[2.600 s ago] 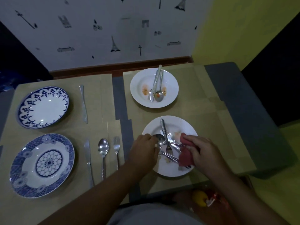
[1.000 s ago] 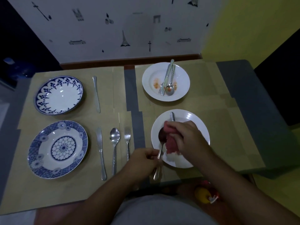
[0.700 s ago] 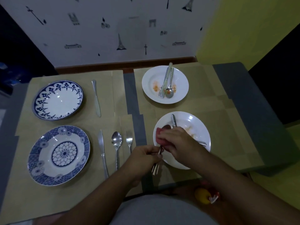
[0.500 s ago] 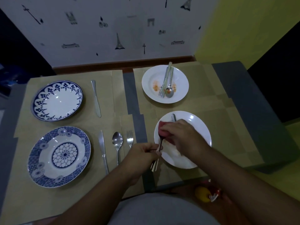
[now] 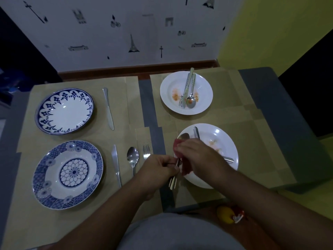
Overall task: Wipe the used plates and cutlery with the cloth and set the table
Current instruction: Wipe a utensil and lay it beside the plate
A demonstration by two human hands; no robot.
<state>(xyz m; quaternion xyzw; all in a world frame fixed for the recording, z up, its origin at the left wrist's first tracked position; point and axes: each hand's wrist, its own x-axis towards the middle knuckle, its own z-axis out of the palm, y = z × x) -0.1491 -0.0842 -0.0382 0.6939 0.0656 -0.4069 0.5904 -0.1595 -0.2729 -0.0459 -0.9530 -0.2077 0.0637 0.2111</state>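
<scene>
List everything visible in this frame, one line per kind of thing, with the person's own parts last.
Patterned plates: 2, blue and white, table left.
White plates: 2, orange-smeared, table right.
Laid cutlery: 2 knives, spoon, fork, silver, beside patterned plates.
Used cutlery: silver, piled on both white plates; count unclear.
Spoon: 1, silver, held over near white plate.
Cloth: 1, red, wrapped on the spoon.
Table: 1, grey, tan paper over it.
Yellow object: 1, floor.
Left hand: grips spoon handle.
Right hand: holds cloth.
</scene>
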